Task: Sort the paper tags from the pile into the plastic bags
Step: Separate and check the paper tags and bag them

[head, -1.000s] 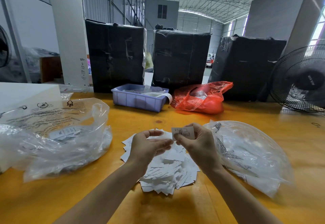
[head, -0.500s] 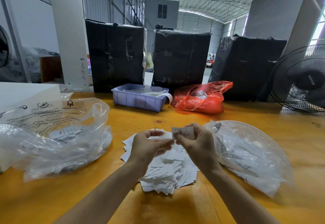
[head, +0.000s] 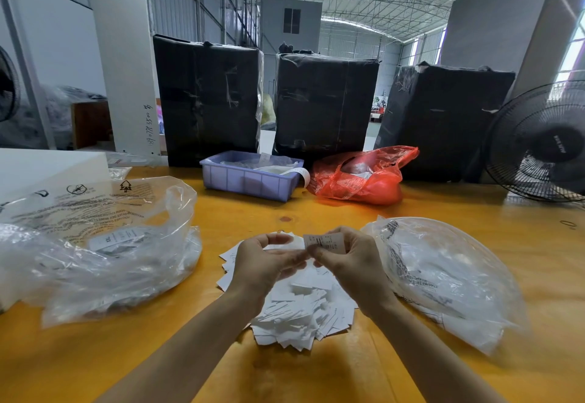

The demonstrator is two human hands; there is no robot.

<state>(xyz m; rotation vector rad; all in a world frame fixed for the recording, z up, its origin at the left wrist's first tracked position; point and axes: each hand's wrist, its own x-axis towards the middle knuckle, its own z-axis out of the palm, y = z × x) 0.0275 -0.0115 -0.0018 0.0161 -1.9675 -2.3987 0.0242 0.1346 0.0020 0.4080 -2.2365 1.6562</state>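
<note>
Fingers point(head: 319, 255) still pinch the tag point(head: 324, 241) (unmoved) over the pile point(head: 300, 317)

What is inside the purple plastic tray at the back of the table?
The purple tray holds clear plastic wrapping and a white paper strip curling over its right rim. Its near wall hides whatever lies lower inside.

Glossy yellow wood table point(head: 443, 209), crinkly clear plastic bags point(head: 104, 263) (pretty shiny), matte white paper tags point(head: 300, 314).

Bare table point(head: 316, 219) ahead of my hands; left bag point(head: 104, 244), right bag point(head: 443, 276) flank, tag pile point(head: 300, 317) underneath.
</note>
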